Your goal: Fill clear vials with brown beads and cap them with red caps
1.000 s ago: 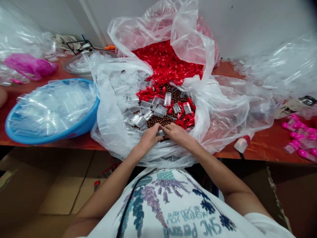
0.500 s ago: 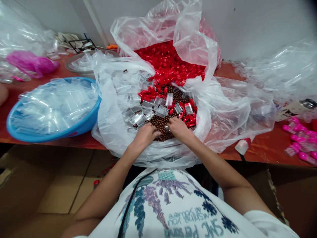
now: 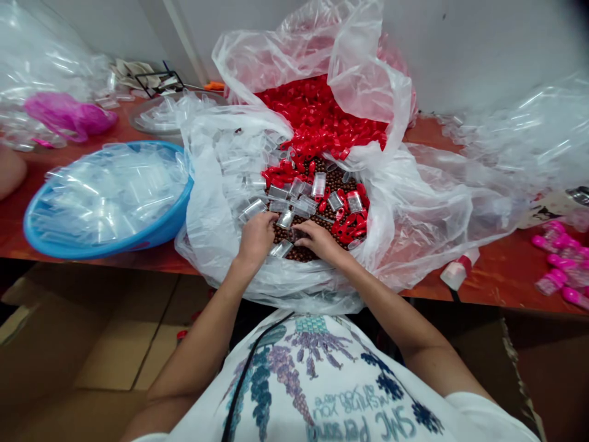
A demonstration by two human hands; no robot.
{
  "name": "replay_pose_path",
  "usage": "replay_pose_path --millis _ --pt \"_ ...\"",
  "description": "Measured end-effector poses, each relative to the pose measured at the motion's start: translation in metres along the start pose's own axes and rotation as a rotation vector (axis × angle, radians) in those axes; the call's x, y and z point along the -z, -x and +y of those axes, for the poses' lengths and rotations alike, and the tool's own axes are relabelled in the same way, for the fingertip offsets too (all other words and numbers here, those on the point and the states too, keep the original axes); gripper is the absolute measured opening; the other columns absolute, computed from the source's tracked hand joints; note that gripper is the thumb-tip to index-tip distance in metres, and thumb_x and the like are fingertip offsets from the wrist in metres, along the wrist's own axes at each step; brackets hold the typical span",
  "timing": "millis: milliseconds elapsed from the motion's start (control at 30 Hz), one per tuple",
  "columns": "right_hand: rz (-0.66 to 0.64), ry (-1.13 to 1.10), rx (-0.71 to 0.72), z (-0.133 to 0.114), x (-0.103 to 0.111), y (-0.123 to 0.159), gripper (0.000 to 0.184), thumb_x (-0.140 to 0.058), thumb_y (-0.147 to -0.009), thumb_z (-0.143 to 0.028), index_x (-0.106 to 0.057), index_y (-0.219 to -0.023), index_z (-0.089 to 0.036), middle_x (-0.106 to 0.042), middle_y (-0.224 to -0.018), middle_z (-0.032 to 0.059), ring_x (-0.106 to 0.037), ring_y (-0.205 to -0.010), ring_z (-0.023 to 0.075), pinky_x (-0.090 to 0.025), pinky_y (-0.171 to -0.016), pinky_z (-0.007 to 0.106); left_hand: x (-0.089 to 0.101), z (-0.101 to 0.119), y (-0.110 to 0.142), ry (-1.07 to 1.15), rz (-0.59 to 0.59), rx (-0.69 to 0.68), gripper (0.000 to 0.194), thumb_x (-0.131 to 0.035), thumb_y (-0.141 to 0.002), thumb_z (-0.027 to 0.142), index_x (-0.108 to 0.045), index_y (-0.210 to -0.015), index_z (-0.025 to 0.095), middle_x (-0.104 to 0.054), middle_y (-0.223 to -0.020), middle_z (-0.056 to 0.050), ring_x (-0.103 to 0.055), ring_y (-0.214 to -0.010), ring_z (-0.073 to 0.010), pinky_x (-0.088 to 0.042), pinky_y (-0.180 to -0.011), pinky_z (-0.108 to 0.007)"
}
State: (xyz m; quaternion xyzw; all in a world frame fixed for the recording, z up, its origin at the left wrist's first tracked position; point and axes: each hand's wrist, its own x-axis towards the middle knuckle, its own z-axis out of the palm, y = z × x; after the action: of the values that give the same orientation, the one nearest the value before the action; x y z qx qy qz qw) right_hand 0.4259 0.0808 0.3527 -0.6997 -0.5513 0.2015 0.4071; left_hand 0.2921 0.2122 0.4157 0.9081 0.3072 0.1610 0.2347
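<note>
Both of my hands are over a plastic-lined heap of small brown beads (image 3: 301, 253). My left hand (image 3: 257, 238) is at the heap's left side, its fingers bent together beside a clear plastic case (image 3: 252, 210); what they hold, if anything, is hidden. Just right of the middle, my right hand (image 3: 321, 240) reaches in with loosely curved fingers, a gap between them, low over the beads. A clear case (image 3: 281, 248) lies between the hands near the front rim. More clear cases (image 3: 301, 205) and red caps (image 3: 350, 228) lie on the beads.
A blue basin (image 3: 108, 245) of clear plastic pieces stands at left. Behind the heap is a bag of red caps (image 3: 317, 113). Pink-capped cases (image 3: 564, 261) lie at right, and a white-and-red object (image 3: 458, 273) sits at the table's front edge. Another person's skin (image 3: 10, 172) shows far left.
My left hand has moved up and left, toward the clear cases. My right hand has shifted slightly left. A clear case now shows between them near the front.
</note>
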Motion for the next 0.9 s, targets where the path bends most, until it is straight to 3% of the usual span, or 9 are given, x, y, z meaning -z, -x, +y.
replay_pose_path --millis 133,300,467,533,633,767,900 --pt "0.098 -0.197 -0.06 -0.001 0.006 0.002 0.039 -0.068 -0.075 -0.023 -0.061 -0.114 -0.018 -0.062 -0.11 0.0053 -0.058 -0.102 0.0159 -0.043 -0.093 0.031 -0.001 0.005 0.008 0.305 -0.017 0.024 0.03 -0.05 -0.082 0.021 -0.069 -0.104 0.016 -0.07 -0.104 -0.008 -0.063 -0.095 -0.0225 -0.046 -0.09 -0.036" --pt "0.272 -0.498 -0.212 -0.015 0.01 0.013 0.037 -0.069 -0.072 -0.032 -0.062 -0.105 -0.019 -0.066 -0.102 0.0039 -0.062 -0.09 0.017 -0.051 -0.08 0.031 -0.015 0.026 0.019 0.798 -0.226 0.111 0.044 -0.067 -0.072 0.032 -0.065 -0.112 0.014 -0.069 -0.108 -0.01 -0.063 -0.099 -0.0254 -0.046 -0.093 -0.039" --pt "0.245 -0.627 -0.28 -0.023 0.022 0.025 0.036 -0.061 -0.077 -0.031 -0.058 -0.111 -0.021 -0.066 -0.101 0.0037 -0.064 -0.077 0.016 -0.055 -0.066 0.03 -0.029 0.04 0.022 1.157 -0.293 0.189 0.043 -0.071 -0.071 0.035 -0.065 -0.109 0.014 -0.067 -0.11 -0.009 -0.063 -0.098 -0.0234 -0.049 -0.09 -0.038" --pt "0.27 -0.478 -0.274 -0.017 0.035 0.029 0.032 -0.05 -0.085 -0.031 -0.058 -0.114 -0.021 -0.065 -0.102 0.004 -0.063 -0.074 0.0148 -0.055 -0.067 0.031 -0.029 0.041 0.021 1.238 -0.343 0.252 0.041 -0.071 -0.071 0.034 -0.065 -0.106 0.014 -0.067 -0.108 -0.009 -0.064 -0.095 -0.022 -0.051 -0.085 -0.036" --pt "0.31 0.052 -0.236 -0.004 0.057 0.03 0.028 -0.042 -0.09 -0.023 -0.064 -0.108 -0.021 -0.063 -0.104 0.0057 -0.06 -0.086 0.0168 -0.05 -0.082 0.033 -0.026 0.041 0.02 1.305 -0.42 0.311 0.04 -0.072 -0.071 0.031 -0.064 -0.107 0.014 -0.067 -0.104 -0.009 -0.064 -0.094 -0.0206 -0.053 -0.081 -0.033" --pt "0.115 0.659 -0.211 0.006 0.067 0.024 0.025 -0.048 -0.089 -0.022 -0.067 -0.105 -0.019 -0.062 -0.101 0.0098 -0.054 -0.096 0.023 -0.043 -0.086 0.036 -0.025 0.04 0.019 1.328 -0.439 0.362 0.04 -0.074 -0.069 0.024 -0.061 -0.107 0.016 -0.067 -0.1 -0.007 -0.065 -0.091 -0.0177 -0.054 -0.08 -0.032" --pt "-0.001 0.867 -0.147 0.007 0.059 0.016 0.025 -0.044 -0.091 -0.023 -0.066 -0.101 -0.017 -0.061 -0.098 0.0124 -0.051 -0.093 0.0248 -0.042 -0.081 0.035 -0.025 0.039 0.019 1.311 -0.445 0.372 0.038 -0.074 -0.067 0.019 -0.062 -0.103 0.016 -0.067 -0.103 -0.007 -0.064 -0.091 -0.0164 -0.054 -0.081 -0.032"
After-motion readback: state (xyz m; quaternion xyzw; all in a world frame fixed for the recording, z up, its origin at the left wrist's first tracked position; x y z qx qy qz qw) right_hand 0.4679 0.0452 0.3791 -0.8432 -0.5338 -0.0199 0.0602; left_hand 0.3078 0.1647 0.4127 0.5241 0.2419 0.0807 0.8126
